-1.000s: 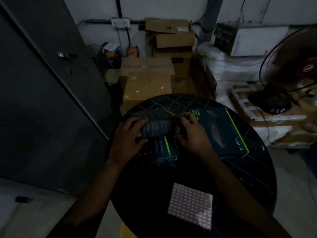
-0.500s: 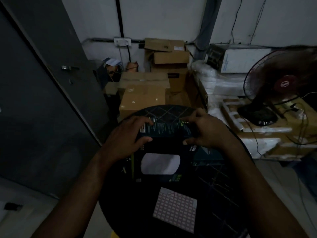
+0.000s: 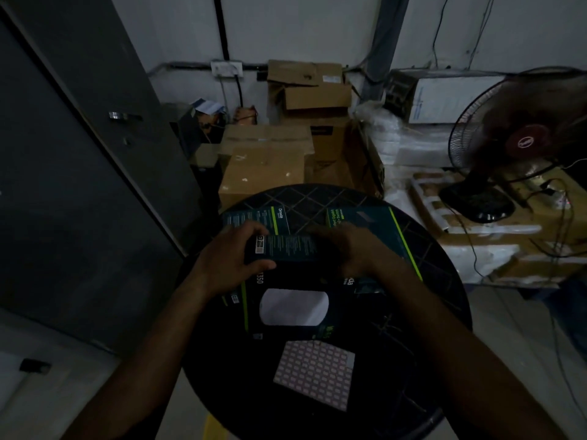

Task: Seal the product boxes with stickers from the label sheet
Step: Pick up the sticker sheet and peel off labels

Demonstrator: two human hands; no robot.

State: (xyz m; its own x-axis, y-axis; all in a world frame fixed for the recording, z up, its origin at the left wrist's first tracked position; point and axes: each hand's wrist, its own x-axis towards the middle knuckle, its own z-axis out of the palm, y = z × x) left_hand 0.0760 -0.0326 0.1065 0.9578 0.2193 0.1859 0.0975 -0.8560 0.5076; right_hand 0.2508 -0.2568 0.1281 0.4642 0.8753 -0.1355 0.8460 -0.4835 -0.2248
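I hold a dark product box [image 3: 286, 300] upright on its edge over the round black table [image 3: 444, 312]; its front face with a white rounded picture faces me. My left hand [image 3: 228, 262] grips its top left corner and my right hand [image 3: 352, 249] grips its top right. A pink label sheet [image 3: 314, 374] with several small stickers lies flat on the table just in front of the box. A second dark box [image 3: 254, 219] lies at the table's far left, and a larger teal box [image 3: 381, 223] lies at the far right, partly hidden by my right hand.
Cardboard cartons [image 3: 263, 166] are stacked behind the table. A standing fan [image 3: 521, 144] sits on wrapped packages at the right. A dark grey door [image 3: 79, 169] fills the left side. Cables run across the packages on the right.
I have lifted the box off the table and tipped it up so its front face shows. The view tilted down slightly over the last half second.
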